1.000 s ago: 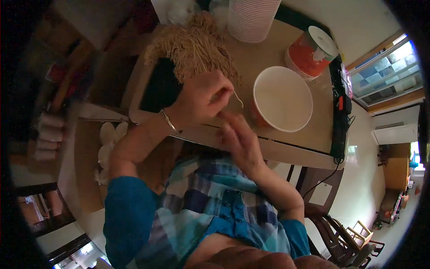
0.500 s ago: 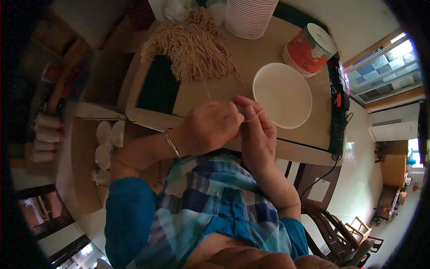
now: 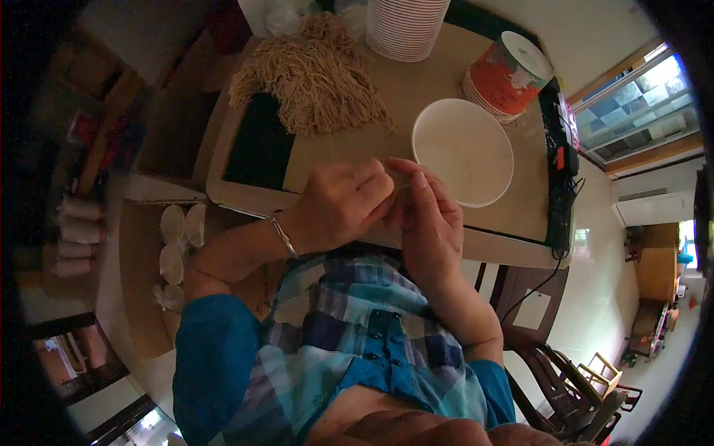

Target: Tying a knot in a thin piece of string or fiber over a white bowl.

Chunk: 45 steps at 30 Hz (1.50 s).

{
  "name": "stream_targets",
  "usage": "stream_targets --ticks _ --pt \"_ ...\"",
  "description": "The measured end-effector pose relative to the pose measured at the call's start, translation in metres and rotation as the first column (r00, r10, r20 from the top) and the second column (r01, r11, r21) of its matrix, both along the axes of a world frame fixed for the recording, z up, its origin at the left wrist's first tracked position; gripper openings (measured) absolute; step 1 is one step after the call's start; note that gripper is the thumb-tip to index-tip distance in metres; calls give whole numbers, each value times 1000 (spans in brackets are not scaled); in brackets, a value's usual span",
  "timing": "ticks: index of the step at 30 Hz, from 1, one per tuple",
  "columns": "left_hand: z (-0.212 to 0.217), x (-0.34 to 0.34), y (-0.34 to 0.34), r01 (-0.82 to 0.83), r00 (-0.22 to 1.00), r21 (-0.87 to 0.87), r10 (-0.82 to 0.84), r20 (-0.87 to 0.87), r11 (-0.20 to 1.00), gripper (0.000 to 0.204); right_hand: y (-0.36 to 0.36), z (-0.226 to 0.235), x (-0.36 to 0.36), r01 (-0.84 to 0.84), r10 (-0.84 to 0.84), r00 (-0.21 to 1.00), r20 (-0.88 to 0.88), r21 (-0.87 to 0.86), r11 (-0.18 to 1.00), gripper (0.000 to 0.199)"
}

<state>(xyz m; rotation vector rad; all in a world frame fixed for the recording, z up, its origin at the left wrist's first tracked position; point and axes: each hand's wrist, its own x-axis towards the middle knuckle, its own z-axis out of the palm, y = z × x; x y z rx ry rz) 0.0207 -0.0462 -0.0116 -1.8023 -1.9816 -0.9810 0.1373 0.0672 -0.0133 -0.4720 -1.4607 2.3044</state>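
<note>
My left hand (image 3: 346, 201), a bracelet on its wrist, is closed with its thumb and fingers pinched over the table's front edge. Facing it, my right hand (image 3: 431, 212) is closed too, thumb against bent fingers. The fingertips of both hands nearly meet. The thin pale string that showed between them a moment earlier is mostly hidden by my fingers now. Beyond my left hand lies a loose heap of tan strings (image 3: 320, 82). A large white paper bucket (image 3: 476, 167) stands mouth up, just behind my right hand.
A tall stack of white paper buckets (image 3: 405, 30) rises at the back. Right of it stands a red-and-green printed stack of buckets (image 3: 500, 82). A black power strip (image 3: 565, 163) runs along the right edge. At my left sits a cardboard box (image 3: 141, 312) with white cups.
My fingers have come round the pale string, so its loop over the right fingers no longer shows. The hands stay close together; the whole view has shifted slightly.
</note>
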Motion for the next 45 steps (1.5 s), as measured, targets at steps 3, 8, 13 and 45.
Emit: stream_targets --ticks 3,8,13,45 --pt "-3 0 1 48 999 31 -48 -1 998 18 2 1 2 -3 0 1000 -24 -108 994 30" --pt "18 -12 -1 54 974 113 -78 213 992 12 6 7 5 81 -77 996 47 -93 992 28" --pt "40 -12 8 138 932 72 -154 328 988 13 23 6 15 -211 206 976 75 67 975 23" --pt "9 -4 37 294 243 25 -100 965 955 4 49 17 31 -128 4 975 222 547 827 4"
